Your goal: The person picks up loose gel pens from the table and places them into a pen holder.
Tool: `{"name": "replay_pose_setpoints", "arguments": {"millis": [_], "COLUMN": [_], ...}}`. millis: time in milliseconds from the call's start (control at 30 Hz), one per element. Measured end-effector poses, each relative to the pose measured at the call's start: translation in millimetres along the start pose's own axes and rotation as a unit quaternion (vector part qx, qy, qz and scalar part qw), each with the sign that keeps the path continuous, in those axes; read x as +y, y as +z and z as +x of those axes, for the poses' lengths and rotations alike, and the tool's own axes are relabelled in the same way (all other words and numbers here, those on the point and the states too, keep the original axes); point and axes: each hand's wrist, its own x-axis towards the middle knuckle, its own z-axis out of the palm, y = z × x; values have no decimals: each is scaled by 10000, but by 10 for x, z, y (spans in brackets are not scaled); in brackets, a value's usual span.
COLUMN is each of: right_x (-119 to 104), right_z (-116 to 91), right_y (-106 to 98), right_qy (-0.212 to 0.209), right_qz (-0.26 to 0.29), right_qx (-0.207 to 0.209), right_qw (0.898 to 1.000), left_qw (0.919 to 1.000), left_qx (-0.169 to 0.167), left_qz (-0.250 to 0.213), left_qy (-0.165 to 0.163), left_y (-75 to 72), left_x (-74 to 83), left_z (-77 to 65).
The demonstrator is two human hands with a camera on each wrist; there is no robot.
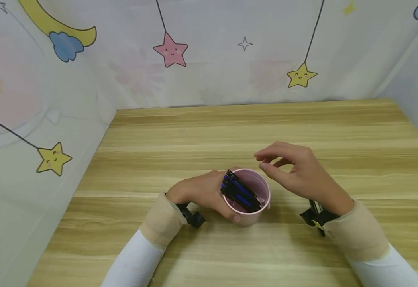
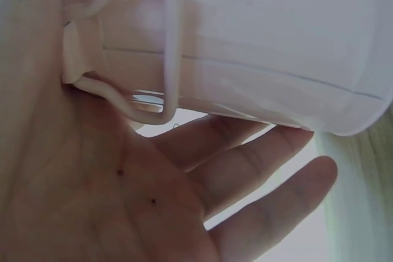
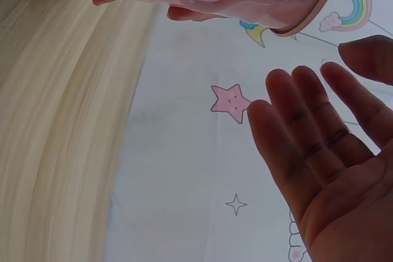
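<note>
A pink metal pail (image 1: 246,220) is upright at the front middle of the table. Several black and blue pens (image 1: 240,192) stand bunched inside it, leaning toward the left rim. My left hand (image 1: 203,192) grips the pail from the left, its thumb at the near side and fingers round the far side. A small looped handle (image 2: 172,59) on the pail lies near that palm in the left wrist view. Just right of the rim, my right hand (image 1: 298,171) hovers with loosely bent fingers and nothing between them. In the right wrist view, its fingers spread below the pail's mouth.
The wood-grain table (image 1: 180,135) reaches back to a pale cloth backdrop (image 1: 216,79) printed with stars and a moon. Cloth walls also flank the left and right sides. A wrist camera mount (image 1: 194,218) sits on the left wrist, another (image 1: 318,217) on the right.
</note>
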Motion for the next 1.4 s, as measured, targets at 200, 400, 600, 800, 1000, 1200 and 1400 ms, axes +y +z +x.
{"name": "replay_pose_setpoints", "arguments": {"millis": [200, 400, 600, 800, 1000, 1200, 1400], "right_x": [260, 341, 381, 428, 462, 507, 544], "right_z": [-113, -171, -205, -264, -328, -377, -397], "right_y": [22, 29, 36, 12, -41, -67, -74], "right_qy": [411, 668, 978, 1594, 2144, 2336, 2383], "right_qz": [-266, -481, -651, -984, -1167, -1369, -1509], "right_qx": [-126, -222, -349, -687, -1096, -1286, -1348], "right_qw": [9987, 9964, 9925, 9799, 9635, 9540, 9499], "left_qw": [9999, 9996, 9997, 9995, 9996, 9993, 9982], "left_qx": [33, 143, 178, 207, 129, 155, 222], "left_qz": [93, 216, 184, 210, 176, 215, 496], "left_qy": [121, 120, 48, 120, 171, 278, 259], "left_y": [25, 4, -27, 6, 14, 3, 43], "left_x": [-95, 13, 212, 164, 178, 183, -65], "left_z": [28, -25, -82, -60, -34, -28, 3]}}
